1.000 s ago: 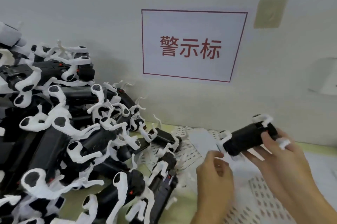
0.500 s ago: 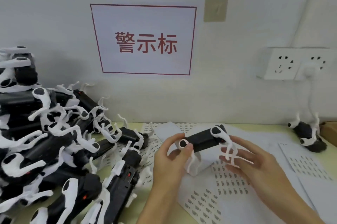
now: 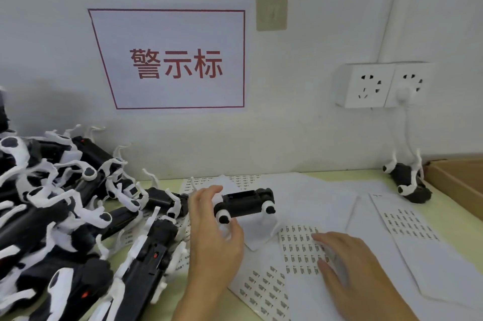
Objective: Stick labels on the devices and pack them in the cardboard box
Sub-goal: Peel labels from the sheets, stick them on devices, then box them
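My left hand (image 3: 213, 231) grips one end of a black device with white clips (image 3: 244, 203), holding it level above the table. My right hand (image 3: 347, 265) lies lower right with its fingers stretched onto a label sheet (image 3: 298, 247) covered in small printed labels. A big pile of the same black and white devices (image 3: 65, 205) fills the left side. One more device (image 3: 407, 184) lies at the back right beside the cardboard box (image 3: 457, 179), of which only a corner shows.
Several white label sheets and backing papers (image 3: 407, 221) cover the pale green table. On the wall hang a red-framed sign (image 3: 172, 59) and a white double socket (image 3: 379, 85) with a plug and cable running down.
My right hand has let go of the device and dropped onto the label sheet. My left hand now holds the device alone. The view has swung right, showing the box corner.
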Available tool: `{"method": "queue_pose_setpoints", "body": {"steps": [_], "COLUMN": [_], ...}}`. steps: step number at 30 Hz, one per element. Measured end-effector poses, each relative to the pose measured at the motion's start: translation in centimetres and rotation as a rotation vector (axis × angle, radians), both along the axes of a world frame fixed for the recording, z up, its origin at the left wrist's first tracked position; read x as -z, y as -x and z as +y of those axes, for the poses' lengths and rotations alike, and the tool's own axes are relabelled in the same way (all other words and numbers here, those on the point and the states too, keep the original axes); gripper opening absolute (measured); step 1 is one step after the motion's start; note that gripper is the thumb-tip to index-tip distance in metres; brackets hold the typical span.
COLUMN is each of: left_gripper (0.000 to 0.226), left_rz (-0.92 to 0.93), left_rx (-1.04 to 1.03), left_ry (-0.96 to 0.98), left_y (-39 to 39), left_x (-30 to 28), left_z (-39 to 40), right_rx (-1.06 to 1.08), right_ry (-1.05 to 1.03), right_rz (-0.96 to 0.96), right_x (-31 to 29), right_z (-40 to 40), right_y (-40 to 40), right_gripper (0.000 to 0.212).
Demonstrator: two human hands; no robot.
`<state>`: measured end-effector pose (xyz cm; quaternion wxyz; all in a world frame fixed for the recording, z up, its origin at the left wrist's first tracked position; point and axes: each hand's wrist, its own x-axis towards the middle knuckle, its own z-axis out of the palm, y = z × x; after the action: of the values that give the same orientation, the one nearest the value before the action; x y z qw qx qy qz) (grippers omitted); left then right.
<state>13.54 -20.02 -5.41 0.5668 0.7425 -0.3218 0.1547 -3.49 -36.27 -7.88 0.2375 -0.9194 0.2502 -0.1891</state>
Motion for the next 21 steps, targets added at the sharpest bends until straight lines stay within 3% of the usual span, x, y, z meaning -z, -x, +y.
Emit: {"method": "queue_pose_setpoints", "body": {"steps": [2, 5, 9, 14, 18, 21], "left_gripper": [0.080, 0.064, 0.053, 0.036, 0.045, 0.055], "left_rz": [0.008, -0.041, -0.227, -0.499, -0.534, -0.469], "left_rx": [0.007, -0.037, -0.116, 0.164, 0.092, -0.048], "left_ry": [-0.080, -0.247, -0.393, -0.448, -0.774, -0.820], "left_y": [-0.2, 0.1, 1.6, 5.3, 6.5, 5.0], "left_x": [0.2, 0.3, -0.9, -1.6, -0.3, -0.1], "left_z": [0.1, 0.1, -0.2, -2.5, -3.3, -2.5], "right_rx": [0.002, -0.008, -0.004, -0.009, -0.023, -0.027], "right_ry": [0.008, 0.003, -0.009, -0.032, -0.031, -0.024], "right_rz": [0.016, 0.038, 0.027, -0.005, -0.016, -0.005], "right_x": [-0.2, -0.6, -1.0, -1.2, -1.0, -0.6], "right_z": [0.1, 0.4, 0.6, 0.5, 0.6, 0.5], "right_y": [0.1, 0.1, 0.2, 0.4, 0.5, 0.5], "right_gripper": [0.043, 0.044, 0.044, 0.044, 0.042, 0.042]}}
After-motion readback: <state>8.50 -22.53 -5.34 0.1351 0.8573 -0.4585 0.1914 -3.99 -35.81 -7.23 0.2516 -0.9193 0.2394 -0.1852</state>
